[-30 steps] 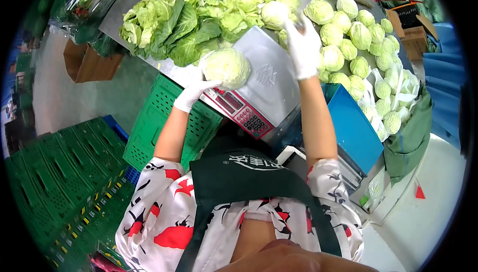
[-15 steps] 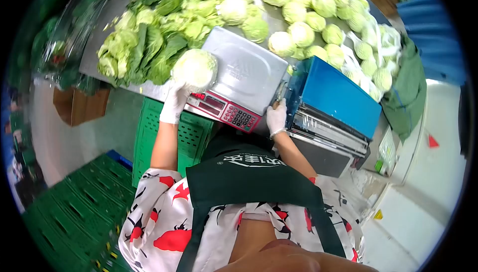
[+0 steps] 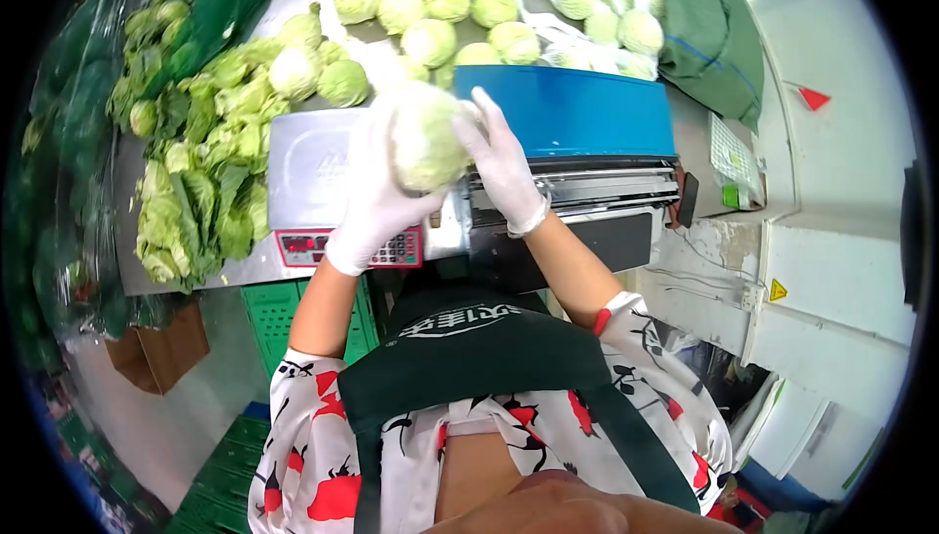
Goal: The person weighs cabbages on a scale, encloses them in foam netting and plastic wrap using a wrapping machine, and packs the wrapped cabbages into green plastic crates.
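Note:
A pale green cabbage [image 3: 427, 138] is held up over the right edge of a weighing scale. My left hand [image 3: 374, 192], in a white glove, grips it from the left and below. My gloved right hand [image 3: 500, 164] is at the cabbage's right side, its fingers raised and apart, the fingertips close to or touching it. The scale's metal plate [image 3: 308, 167] lies bare on its left part, and its red keypad panel [image 3: 399, 248] is partly behind my left wrist. Just right of my right hand stands a machine with a blue cover [image 3: 587, 118].
Loose leaves [image 3: 201, 211] are piled left of the scale. Several cabbages [image 3: 428, 42] lie beyond it, some in white net sleeves [image 3: 641, 32]. A green cloth [image 3: 709, 40] hangs at the right, a green crate [image 3: 279, 319] stands below the table, and a cardboard box [image 3: 161, 348] is lower left.
The view has turned right. My left hand has carried the cabbage across the scale to the right. My right hand has come up from the machine's left side to the cabbage.

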{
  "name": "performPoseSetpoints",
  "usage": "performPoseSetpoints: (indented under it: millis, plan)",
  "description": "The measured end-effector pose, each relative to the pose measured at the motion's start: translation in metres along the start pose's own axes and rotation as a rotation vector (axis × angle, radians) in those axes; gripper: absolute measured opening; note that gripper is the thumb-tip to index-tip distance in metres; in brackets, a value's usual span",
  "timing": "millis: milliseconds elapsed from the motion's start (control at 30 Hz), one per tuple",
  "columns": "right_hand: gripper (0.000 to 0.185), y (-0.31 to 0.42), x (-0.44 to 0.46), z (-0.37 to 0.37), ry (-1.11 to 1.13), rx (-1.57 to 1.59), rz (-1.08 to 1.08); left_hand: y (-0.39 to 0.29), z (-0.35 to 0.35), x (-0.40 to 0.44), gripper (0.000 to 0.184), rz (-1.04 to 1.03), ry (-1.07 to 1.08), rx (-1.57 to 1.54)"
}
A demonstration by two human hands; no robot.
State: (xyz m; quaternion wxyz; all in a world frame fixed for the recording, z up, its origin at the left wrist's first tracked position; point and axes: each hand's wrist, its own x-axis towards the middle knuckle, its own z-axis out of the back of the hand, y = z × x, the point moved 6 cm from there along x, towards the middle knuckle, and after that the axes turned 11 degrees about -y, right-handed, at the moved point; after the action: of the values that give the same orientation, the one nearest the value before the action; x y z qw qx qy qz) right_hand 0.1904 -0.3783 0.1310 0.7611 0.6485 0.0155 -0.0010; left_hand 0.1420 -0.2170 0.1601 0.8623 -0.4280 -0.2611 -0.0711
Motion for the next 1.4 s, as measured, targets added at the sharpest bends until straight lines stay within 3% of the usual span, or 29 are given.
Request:
performPoseSetpoints:
  millis: [100,133,200,267,333,467,567,667,733,800,867,933,1000,1100,1167,1200,1233,1300,1333,1367,1400]
  plan:
    - [0.087,0.010,0.016,0.054,-0.126,-0.172,0.065,-0.046,-0.061,0.022,0.109,-0.167,0.016,0.150]
    - [0.086,-0.007,0.027,0.077,-0.134,0.021,-0.020,-0.059,-0.082,0.029,0.107,-0.191,0.017,0.128]
    - [0.075,-0.037,0.054,0.127,-0.172,0.014,-0.034,-0.079,-0.127,0.040,0.105,-0.222,0.043,0.165]
    - [0.058,-0.062,0.073,0.160,-0.065,0.304,-0.259,-0.096,-0.178,0.049,0.098,-0.198,0.121,0.203]
    - [0.058,-0.088,0.088,0.200,-0.056,0.209,-0.365,-0.101,-0.232,0.047,0.095,-0.209,0.206,0.314]
    - [0.054,-0.140,0.108,0.265,-0.061,-0.020,-0.137,-0.137,-0.294,0.037,0.091,-0.450,0.193,0.499]
    - [0.056,-0.148,0.104,0.284,-0.054,0.070,-0.244,-0.147,-0.285,0.038,0.085,-0.295,0.204,0.170]
    - [0.058,-0.136,0.107,0.298,-0.102,-0.046,-0.161,-0.131,-0.247,0.025,0.079,-0.192,-0.030,0.012]
    - [0.058,-0.121,0.098,0.312,-0.171,-0.151,-0.064,-0.101,-0.215,-0.007,0.073,-0.035,-0.204,0.233]
    - [0.056,-0.111,0.077,0.336,-0.349,-0.336,0.128,-0.069,-0.184,-0.044,0.073,0.133,-0.196,0.438]
    - [0.060,-0.101,0.043,0.359,-0.531,-0.725,0.288,-0.047,-0.163,-0.079,0.074,0.271,-0.106,0.598]
    - [0.065,-0.124,0.014,0.375,-0.612,-1.052,0.346,-0.040,-0.158,-0.104,0.081,0.235,-0.079,0.704]
    - [0.071,-0.151,-0.006,0.372,-0.525,-1.274,0.250,-0.057,-0.166,-0.097,0.081,0.201,-0.029,0.765]
    - [0.065,-0.153,-0.009,0.351,-0.394,-1.361,0.127,-0.038,-0.187,-0.104,0.077,0.254,-0.060,0.682]
    - [0.041,-0.173,-0.001,0.352,-0.402,-1.095,0.165,-0.026,-0.189,-0.106,0.071,0.288,-0.087,0.542]
    - [0.033,-0.171,0.002,0.352,-0.386,-0.873,0.149,-0.030,-0.185,-0.102,0.052,0.317,-0.077,0.461]
    - [0.022,-0.166,0.001,0.355,-0.368,-0.775,0.174,-0.022,-0.183,-0.105,0.041,0.420,-0.091,0.157]
    - [0.022,-0.144,-0.007,0.372,-0.204,-0.308,-0.076,-0.035,-0.175,-0.100,0.022,0.697,-0.040,-0.460]
    - [0.022,-0.126,-0.022,0.377,-0.163,-0.046,-0.206,-0.052,-0.162,-0.094,0.021,0.621,0.107,-0.455]
    - [0.019,-0.102,-0.034,0.384,-0.027,-0.248,0.063,-0.070,-0.149,-0.089,0.017,0.598,0.227,-0.421]
    - [0.018,-0.087,-0.047,0.393,0.064,-0.296,0.024,-0.086,-0.139,-0.085,0.015,0.571,0.347,-0.387]
